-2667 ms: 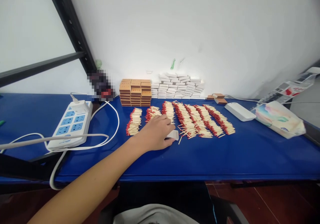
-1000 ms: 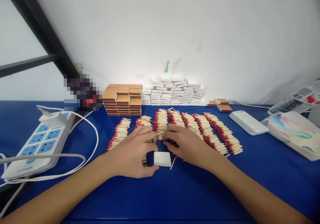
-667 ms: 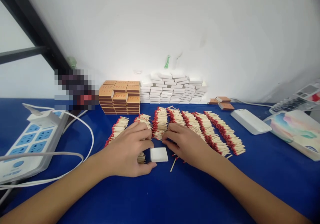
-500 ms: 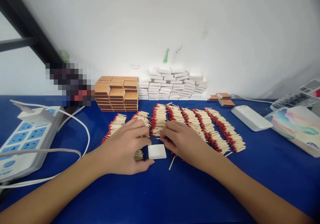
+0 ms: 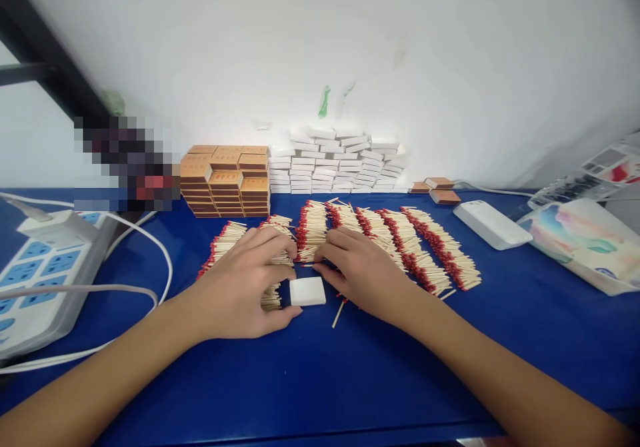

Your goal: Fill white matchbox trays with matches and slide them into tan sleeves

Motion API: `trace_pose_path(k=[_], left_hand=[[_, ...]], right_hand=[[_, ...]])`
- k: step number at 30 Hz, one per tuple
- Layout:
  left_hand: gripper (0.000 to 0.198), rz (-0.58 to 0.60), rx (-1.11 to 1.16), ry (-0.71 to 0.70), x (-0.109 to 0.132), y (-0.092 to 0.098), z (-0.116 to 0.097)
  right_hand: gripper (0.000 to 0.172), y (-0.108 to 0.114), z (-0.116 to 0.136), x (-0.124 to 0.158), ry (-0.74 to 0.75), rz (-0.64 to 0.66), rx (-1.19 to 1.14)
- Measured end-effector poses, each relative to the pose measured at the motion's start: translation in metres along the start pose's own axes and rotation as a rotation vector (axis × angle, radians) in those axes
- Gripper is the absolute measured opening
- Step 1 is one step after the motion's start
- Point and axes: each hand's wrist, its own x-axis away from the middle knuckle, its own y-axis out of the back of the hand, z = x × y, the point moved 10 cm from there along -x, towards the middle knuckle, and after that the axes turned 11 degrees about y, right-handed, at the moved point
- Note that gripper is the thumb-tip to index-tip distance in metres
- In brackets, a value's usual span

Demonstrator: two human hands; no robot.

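My left hand (image 5: 245, 284) is curled over a small bundle of red-tipped matches (image 5: 273, 296), with the thumb lying beside a small white matchbox tray (image 5: 307, 291) on the blue table (image 5: 350, 374). Right of the tray, my right hand (image 5: 363, 270) has bent fingers whose tips press on matches at the near end of the rows of matches (image 5: 400, 237). One loose match (image 5: 339, 314) lies just below the right hand.
Stacked brown matchbox sleeves (image 5: 225, 180) and stacked white trays (image 5: 340, 160) stand against the wall. A power strip (image 5: 35, 280) with cables lies at the left. At the right are a white device (image 5: 493, 224), a tissue pack (image 5: 583, 240) and two brown boxes (image 5: 437, 190).
At first only my left hand was at the tray; my right hand has joined it. In the last second both hands stay by the tray, fingers shifting slightly on the matches.
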Motion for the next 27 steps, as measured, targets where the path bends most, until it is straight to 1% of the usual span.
trace_pose_path(k=[3, 8, 13, 15, 20, 24, 27], left_hand=[[0.022, -0.007, -0.008, -0.009, 0.001, 0.000, 0.000], [0.024, -0.002, -0.001, -0.015, 0.001, -0.003, 0.000], [0.023, -0.013, -0.001, -0.027, 0.001, -0.005, -0.001], [0.023, -0.020, -0.002, -0.026, 0.002, -0.005, -0.001], [0.024, -0.022, -0.010, -0.026, 0.002, -0.006, -0.002], [0.025, -0.020, -0.026, -0.029, 0.002, -0.005, -0.003], [0.025, -0.031, -0.044, -0.047, 0.003, -0.004, -0.006]], right_hand=[[0.009, 0.000, -0.001, 0.001, -0.010, -0.001, -0.010], [0.015, 0.000, -0.003, 0.004, -0.015, 0.002, -0.027], [0.014, 0.000, -0.001, 0.003, -0.003, 0.030, 0.008], [0.016, 0.001, 0.002, 0.002, 0.006, 0.034, 0.018], [0.017, 0.002, 0.006, 0.003, 0.029, 0.032, -0.033], [0.018, 0.007, 0.001, 0.005, -0.016, 0.022, -0.069], [0.018, 0.011, 0.001, 0.006, -0.021, 0.038, -0.115]])
